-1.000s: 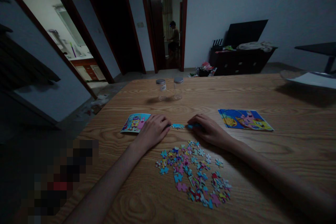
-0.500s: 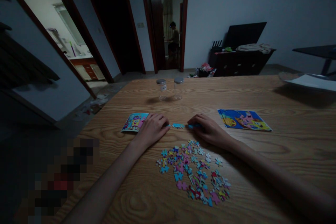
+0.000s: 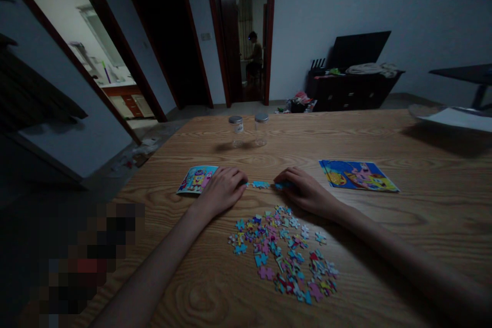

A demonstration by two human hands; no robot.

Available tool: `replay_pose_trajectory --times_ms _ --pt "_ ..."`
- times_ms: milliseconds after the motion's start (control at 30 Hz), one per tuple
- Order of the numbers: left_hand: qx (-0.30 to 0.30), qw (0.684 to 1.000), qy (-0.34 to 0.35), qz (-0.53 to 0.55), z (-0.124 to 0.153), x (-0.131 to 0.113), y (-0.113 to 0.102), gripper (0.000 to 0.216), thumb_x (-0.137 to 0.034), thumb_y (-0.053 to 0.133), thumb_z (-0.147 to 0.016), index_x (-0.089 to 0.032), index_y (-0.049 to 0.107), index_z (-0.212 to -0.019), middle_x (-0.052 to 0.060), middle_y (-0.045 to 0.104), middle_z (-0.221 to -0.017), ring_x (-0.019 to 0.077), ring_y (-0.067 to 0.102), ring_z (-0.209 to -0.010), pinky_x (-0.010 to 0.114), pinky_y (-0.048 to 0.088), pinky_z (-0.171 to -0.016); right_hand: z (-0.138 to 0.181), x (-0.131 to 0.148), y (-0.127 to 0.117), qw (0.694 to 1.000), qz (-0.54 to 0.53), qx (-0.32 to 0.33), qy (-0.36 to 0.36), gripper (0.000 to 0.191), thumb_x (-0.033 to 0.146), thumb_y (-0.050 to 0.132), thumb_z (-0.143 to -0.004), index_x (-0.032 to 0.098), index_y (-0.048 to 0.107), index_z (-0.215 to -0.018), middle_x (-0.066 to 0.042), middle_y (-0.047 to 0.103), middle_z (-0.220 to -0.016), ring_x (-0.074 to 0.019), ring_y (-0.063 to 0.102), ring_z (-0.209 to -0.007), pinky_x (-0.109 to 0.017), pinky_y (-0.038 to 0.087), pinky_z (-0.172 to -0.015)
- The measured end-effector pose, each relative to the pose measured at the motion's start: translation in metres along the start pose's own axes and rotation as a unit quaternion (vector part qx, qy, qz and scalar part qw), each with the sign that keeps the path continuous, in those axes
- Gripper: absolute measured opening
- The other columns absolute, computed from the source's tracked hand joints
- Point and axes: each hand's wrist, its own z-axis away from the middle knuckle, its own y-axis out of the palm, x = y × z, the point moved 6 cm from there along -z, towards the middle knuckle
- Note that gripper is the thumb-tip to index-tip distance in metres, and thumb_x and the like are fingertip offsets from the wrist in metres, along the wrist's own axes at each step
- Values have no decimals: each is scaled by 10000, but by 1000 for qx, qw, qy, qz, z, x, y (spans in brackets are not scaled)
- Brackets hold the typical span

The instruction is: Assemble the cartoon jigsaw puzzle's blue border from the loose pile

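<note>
My left hand [image 3: 225,188] rests low over the table with its fingers curled, fingertips at a light blue puzzle piece that is mostly hidden. Part of a cartoon picture card [image 3: 197,179] lies beneath or behind this hand. Across from it, my right hand [image 3: 302,188] is curled with thumb and fingers closed on a blue puzzle piece [image 3: 282,184]. Between the two hands a short light blue strip of puzzle pieces [image 3: 260,184] lies flat. Nearer to me spreads a loose pile of colourful puzzle pieces [image 3: 284,253], below both hands.
Two clear jars with grey lids [image 3: 261,130] stand beyond the hands on the wooden table [image 3: 200,287]. A blue cartoon picture sheet [image 3: 359,175] lies to the right. At the far right edge is a pale sheet [image 3: 457,119]. Another person [image 3: 254,54] sits beyond the doorway.
My left hand has shifted very slightly left. The right hand, the strip and the loose pieces look the same.
</note>
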Motion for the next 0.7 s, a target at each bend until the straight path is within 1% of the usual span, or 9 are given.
replay_pose_trajectory --times_ms 167,333,400,533,700 --pt "5 1000 -4 -4 0 1 1 81 -184 633 -973 -209 658 -1046 39 711 -1053 240 661 -1042 406 467 -969 0 1 -1 1000 -9 -5 7 298 89 576 -922 239 631 -1174 -99 678 -1126 -263 634 -1061 -437 542 -915" --pt "5 1000 -9 -9 0 2 1 69 -195 642 -972 -204 652 -1039 49 701 -1050 246 653 -1040 404 473 -966 1 1 -3 999 -40 18 17 468 21 574 -800 237 625 -1212 -92 663 -1193 -268 622 -1139 -449 528 -987" --pt "3 1000 -10 -10 0 2 1 65 -197 645 -972 -201 649 -1037 51 697 -1048 249 649 -1041 406 471 -964 2 -1 -3 998 -51 25 25 505 12 568 -778 239 622 -1225 -89 663 -1212 -267 624 -1155 -450 529 -998" --pt "4 1000 -12 -12 0 3 2 60 -200 644 -976 -200 647 -1035 47 697 -1053 250 645 -1041 407 459 -961 2 -7 -1 996 -69 25 41 453 30 572 -824 243 626 -1220 -85 671 -1210 -252 640 -1141 -433 541 -987" --pt "13 1000 -16 -9 0 3 3 57 -215 637 -986 -200 649 -1039 49 701 -1067 251 644 -1053 399 447 -948 3 -12 2 995 -82 23 54 357 104 600 -902 251 627 -1226 -92 677 -1211 -258 641 -1136 -440 542 -985"
